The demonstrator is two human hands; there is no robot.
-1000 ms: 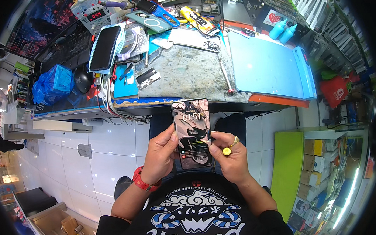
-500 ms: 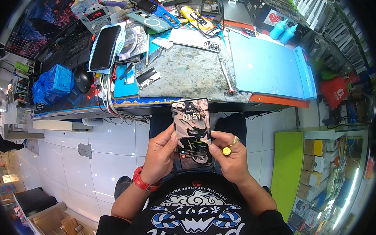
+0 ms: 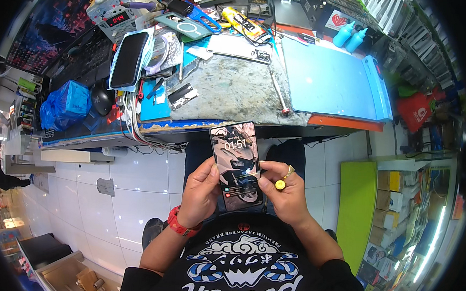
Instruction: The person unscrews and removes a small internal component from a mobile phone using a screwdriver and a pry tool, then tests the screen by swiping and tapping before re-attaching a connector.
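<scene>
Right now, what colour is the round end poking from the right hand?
Yellow; the round end shows best in the head view.

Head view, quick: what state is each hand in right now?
Left hand: closed, holding the lit phone by its left edge.
Right hand: closed on the phone's right edge, also holding a slim yellow-ended object.
</scene>
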